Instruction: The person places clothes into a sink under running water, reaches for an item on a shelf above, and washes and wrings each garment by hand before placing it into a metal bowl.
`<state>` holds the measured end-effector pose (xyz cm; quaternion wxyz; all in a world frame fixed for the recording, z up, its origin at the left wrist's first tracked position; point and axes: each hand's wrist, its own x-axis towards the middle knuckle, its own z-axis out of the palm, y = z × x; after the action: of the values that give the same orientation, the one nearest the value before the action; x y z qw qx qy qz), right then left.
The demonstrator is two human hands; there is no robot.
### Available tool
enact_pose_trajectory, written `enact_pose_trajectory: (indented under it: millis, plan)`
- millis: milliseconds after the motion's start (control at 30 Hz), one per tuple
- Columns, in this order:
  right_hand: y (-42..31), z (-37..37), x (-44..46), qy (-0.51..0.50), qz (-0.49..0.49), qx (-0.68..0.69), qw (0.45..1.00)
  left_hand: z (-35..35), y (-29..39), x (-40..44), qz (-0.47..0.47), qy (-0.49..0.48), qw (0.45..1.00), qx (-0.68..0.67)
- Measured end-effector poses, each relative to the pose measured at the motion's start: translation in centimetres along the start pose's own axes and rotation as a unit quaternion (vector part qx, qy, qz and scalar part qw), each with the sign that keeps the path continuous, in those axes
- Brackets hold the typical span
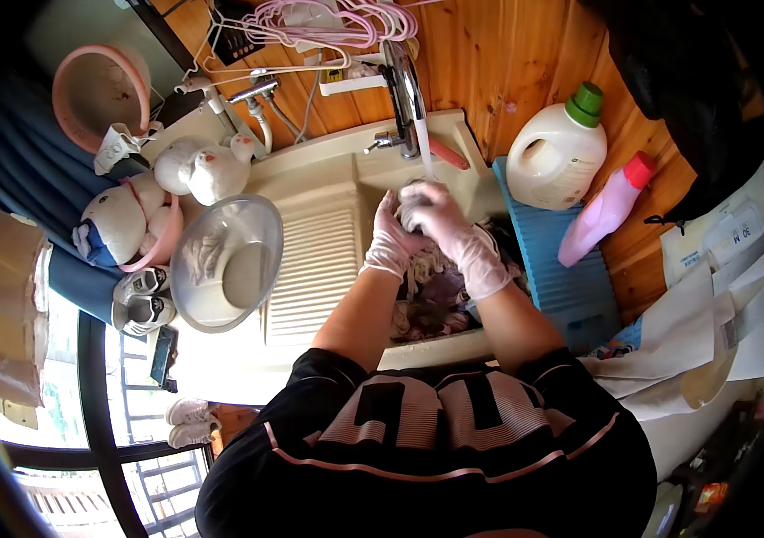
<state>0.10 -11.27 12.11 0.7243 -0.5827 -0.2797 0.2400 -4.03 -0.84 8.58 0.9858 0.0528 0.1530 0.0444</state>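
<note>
Water runs from the tap (406, 85) onto a small grey cloth (415, 199) above the sink basin. Both hands wear thin whitish gloves. My right hand (454, 229) is closed on the cloth from the right, just under the stream. On its left side, my left hand (391, 238) is cupped against the cloth with its fingers pointing up. Below them, the basin holds a heap of wet dark and patterned laundry (436, 291). The ribbed washboard (314, 269) of the beige sink lies left of my left hand.
A clear plastic bowl (252, 278) stands left of the washboard. Right of the basin are a blue washboard (548, 260), a white detergent jug (557, 157) and a pink bottle (604, 211). Plush toys (216, 175), sneakers (145, 300) and a pink-rimmed bucket (102, 94) are at the left.
</note>
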Motion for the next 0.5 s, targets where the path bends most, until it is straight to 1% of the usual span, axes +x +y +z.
enact_pose_trajectory:
  millis: [33,67,100,167,200,233,267,300,367,400,433,500]
  plan:
    - [1.3,0.6,-0.2,-0.008,-0.080,-0.114,0.990,-1.2,0.4,1.7,0.005,-0.009,0.997,0.074]
    - [0.6,1.0,-0.9,-0.002,-0.166,-0.253,0.953,-2.2,0.6,2.3,-0.005,-0.068,0.994,0.091]
    - [-0.2,1.4,-1.4,0.069,-0.254,-0.451,0.853,-3.4,0.8,2.9,-0.013,-0.125,0.986,0.109]
    - [-2.8,1.6,-1.4,0.069,-0.146,-0.421,0.892,-3.7,-0.7,4.3,0.024,-0.235,0.970,-0.054]
    - [-3.4,1.6,-1.0,0.069,-0.091,-0.403,0.908,-3.8,-1.4,4.9,0.028,-0.294,0.946,-0.135]
    - [-2.8,1.3,-0.1,0.066,-0.070,-0.381,0.919,-1.8,-0.7,4.0,0.123,-0.124,0.979,0.103]
    - [-1.1,1.1,1.2,0.094,-0.120,-0.395,0.906,-3.5,-0.2,6.8,0.108,-0.113,0.985,0.069]
    - [0.5,0.8,2.4,0.122,-0.171,-0.409,0.888,-5.9,0.6,8.4,0.076,-0.102,0.989,0.082]
    - [1.7,0.2,4.3,0.132,-0.135,-0.370,0.910,1.0,0.1,3.6,0.013,-0.080,0.991,0.106]
    - [2.0,0.1,4.8,0.135,-0.118,-0.350,0.919,1.5,0.0,3.4,0.038,-0.001,0.992,0.122]
    - [0.0,0.4,4.8,0.126,-0.010,-0.344,0.930,1.5,0.1,3.6,0.051,0.039,0.980,0.190]
    - [4.6,-1.5,8.0,0.140,0.013,-0.423,0.895,1.6,0.2,3.9,0.061,0.124,0.936,0.325]
